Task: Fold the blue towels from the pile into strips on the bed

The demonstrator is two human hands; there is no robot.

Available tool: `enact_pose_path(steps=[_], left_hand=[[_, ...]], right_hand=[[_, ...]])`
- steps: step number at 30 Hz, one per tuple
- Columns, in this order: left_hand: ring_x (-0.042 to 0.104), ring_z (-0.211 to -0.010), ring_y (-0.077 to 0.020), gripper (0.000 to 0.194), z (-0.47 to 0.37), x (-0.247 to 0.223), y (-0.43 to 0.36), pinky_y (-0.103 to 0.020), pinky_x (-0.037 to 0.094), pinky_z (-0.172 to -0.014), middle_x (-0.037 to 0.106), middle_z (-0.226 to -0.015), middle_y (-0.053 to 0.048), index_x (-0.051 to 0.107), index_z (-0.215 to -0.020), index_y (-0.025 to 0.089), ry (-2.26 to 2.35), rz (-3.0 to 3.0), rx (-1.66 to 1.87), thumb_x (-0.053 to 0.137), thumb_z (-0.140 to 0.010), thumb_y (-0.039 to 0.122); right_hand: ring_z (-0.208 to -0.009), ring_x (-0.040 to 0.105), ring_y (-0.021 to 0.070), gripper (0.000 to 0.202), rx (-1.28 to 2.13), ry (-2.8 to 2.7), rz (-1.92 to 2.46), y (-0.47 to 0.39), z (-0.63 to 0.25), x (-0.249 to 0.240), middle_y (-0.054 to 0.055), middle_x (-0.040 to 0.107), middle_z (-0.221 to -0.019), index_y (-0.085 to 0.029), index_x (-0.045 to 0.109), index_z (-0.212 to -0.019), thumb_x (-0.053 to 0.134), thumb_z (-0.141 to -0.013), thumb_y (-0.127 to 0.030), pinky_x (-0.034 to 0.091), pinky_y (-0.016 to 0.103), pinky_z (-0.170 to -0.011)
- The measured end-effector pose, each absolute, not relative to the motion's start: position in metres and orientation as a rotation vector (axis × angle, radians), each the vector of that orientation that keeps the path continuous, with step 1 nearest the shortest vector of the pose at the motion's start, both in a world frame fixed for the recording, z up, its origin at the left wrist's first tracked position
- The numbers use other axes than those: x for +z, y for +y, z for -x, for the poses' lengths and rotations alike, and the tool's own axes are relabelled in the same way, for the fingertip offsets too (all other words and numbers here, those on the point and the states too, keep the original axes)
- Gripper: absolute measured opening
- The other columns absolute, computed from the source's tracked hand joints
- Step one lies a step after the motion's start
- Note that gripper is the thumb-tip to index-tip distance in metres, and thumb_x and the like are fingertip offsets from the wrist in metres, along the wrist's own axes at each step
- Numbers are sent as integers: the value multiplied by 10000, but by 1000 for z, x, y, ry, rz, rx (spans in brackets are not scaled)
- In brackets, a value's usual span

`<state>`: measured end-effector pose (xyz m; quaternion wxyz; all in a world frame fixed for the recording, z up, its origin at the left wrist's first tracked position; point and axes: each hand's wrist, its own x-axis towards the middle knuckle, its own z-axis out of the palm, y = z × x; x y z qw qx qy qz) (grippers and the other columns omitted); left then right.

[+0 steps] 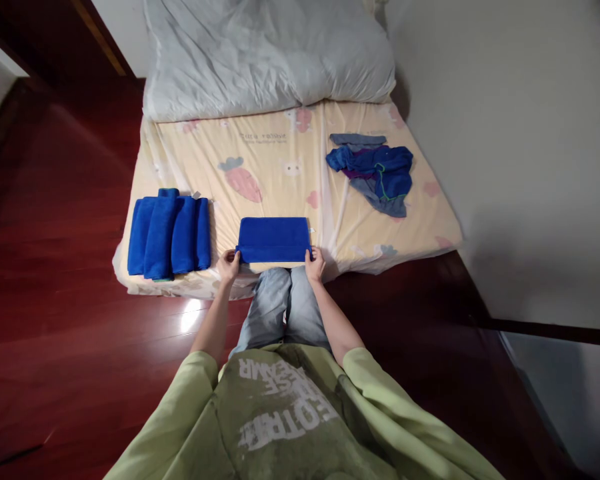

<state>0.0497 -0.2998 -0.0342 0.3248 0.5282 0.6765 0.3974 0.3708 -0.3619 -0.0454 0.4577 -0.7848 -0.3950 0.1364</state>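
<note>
A blue towel [274,235], folded into a flat rectangle, lies on the bed near its front edge. Its near strip appears doubled over. My left hand [229,265] pinches the near left corner, thumb on top. At the near right corner, my right hand [315,264] grips the cloth in the same way. Left of my left hand, several rolled or folded blue towels [184,233] sit side by side, one overlapping the others. Farther off to the right is a crumpled heap of blue, grey and purple cloths [380,170].
The bed [275,160] has a pale yellow sheet printed with carrots and rabbits. A bunched light grey quilt [265,53] covers its far end. A white wall [520,147] runs along the right side, and dark red floor [60,220] shows on the left.
</note>
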Motion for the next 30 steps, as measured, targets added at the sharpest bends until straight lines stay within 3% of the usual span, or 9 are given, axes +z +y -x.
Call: enact_pose_path(steps=[10,14,18,21,26,30], left_hand=[[726,-850,-238,359,-49,-40,-301,-398,595,-844,770,-933,-120,732,-1038,180,1805,-1404,1040,674,-883,499],[703,-875,-228,371,-51,-38,-302,-413,583,-883,741,-1011,-105,699,-1114,178,1823,-1443,1036,638,-897,473],[685,-1063,-260,276,-50,-33,-306,-440,556,-1007,707,-1177,-135,719,-1075,190,1766,-1536,1088,630,-909,391],[618,-1260,-281,234,-50,-29,-309,-472,467,-1156,695,-1284,-125,749,-1063,221,1663,-1662,1091,579,-950,334],[581,-1301,-276,375,-47,-24,-313,-493,424,-1189,679,-1394,-93,742,-1220,220,1556,-1809,942,455,-992,300],[506,-1389,-304,488,-41,-25,-314,-483,396,-1212,597,-1505,-105,668,-1367,189,1464,-1937,838,552,-927,365]], right_hand=[[-904,664,231,375,371,-1026,1886,-365,-373,-45,111,705,-978,-179,659,-1163,518,-952,-454,554,366,-912],[-1134,632,267,343,250,-1160,1840,-368,-375,-40,175,648,-1173,-162,689,-1200,493,-981,-339,524,415,-1053],[-1221,624,264,407,223,-1421,1806,-368,-375,-35,152,690,-1247,-189,760,-1169,392,-995,-183,474,469,-1159],[-1271,624,243,494,267,-1537,1768,-367,-376,-35,118,730,-1258,-197,764,-1223,368,-947,-93,476,478,-1189],[-1429,539,220,534,362,-1638,1705,-376,-385,-33,112,670,-1429,-161,675,-1383,398,-930,-101,445,460,-1244],[-1521,437,242,628,415,-1760,1652,-385,-393,-29,117,562,-1560,-135,567,-1496,497,-872,-114,386,484,-1286]])
